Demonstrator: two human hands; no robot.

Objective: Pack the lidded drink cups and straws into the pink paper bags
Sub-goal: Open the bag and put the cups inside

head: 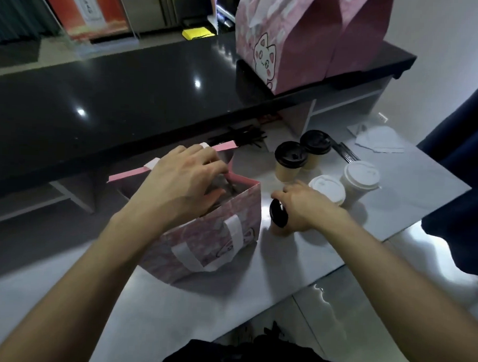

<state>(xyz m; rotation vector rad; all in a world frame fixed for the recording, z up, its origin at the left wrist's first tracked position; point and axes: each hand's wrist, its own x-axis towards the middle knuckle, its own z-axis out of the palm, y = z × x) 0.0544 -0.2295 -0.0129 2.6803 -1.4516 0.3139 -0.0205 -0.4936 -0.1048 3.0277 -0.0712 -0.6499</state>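
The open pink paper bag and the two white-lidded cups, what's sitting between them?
In the head view, a tilted black-lidded tan cup, held by the right hand.

Glossy black counter (113, 95), pale grey worktop (174, 300), white wall (440, 39)

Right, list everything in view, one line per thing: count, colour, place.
Open pink paper bag: one, pink with white handle strips, on the pale worktop, centre.
Closed pink paper bags with cat print: two, pink, on the black counter, far right.
Black-lidded tan paper cups: two standing behind, a third tilted in the right hand.
White-lidded pale paper cups: two, right of the bag.
Black straws: a loose heap, under the counter edge.
White paper napkins: a small pile, far right.
Left hand: over the bag's mouth, holding its rim.
Right hand: gripping the tilted cup.
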